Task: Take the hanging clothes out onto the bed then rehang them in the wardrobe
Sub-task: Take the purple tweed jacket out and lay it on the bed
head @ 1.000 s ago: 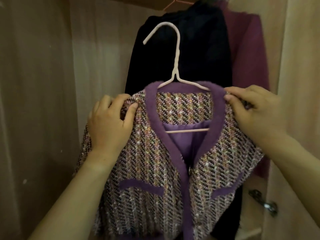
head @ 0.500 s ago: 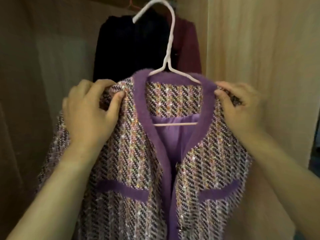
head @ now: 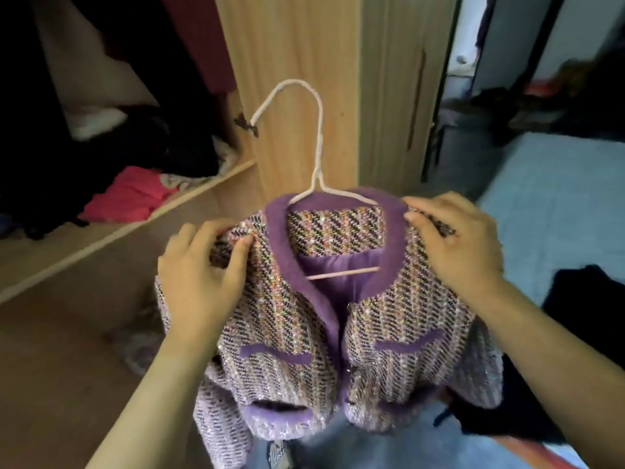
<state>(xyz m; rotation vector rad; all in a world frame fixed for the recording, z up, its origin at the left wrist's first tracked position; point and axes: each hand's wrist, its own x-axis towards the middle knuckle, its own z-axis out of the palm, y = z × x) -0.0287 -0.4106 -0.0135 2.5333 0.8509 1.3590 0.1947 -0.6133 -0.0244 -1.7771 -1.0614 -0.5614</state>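
A purple tweed jacket [head: 297, 336] with plain purple trim hangs on a white wire hanger [head: 316, 154], held up in front of me outside the wardrobe. My left hand [head: 199, 275] grips the jacket's left shoulder. My right hand [head: 456, 245] grips its right shoulder. The hanger's hook points up and left, free of any rail. The open wardrobe [head: 297, 55] is at the left, with dark and maroon clothes [head: 199, 38] hanging inside. The bed [head: 554, 211], with a light blue cover, lies to the right.
A wardrobe shelf [head: 142, 218] carries a pink garment [head: 128, 194] and dark folded clothes. A black garment [head: 588, 299] lies on the bed at the right. A wooden door panel stands behind the hanger. A dark doorway and clutter are at the far right.
The jacket and hanger have come away from the wardrobe. My view has swung right and down, bringing the shelf, door panel and bed into sight. Both hands keep their grip on the shoulders.
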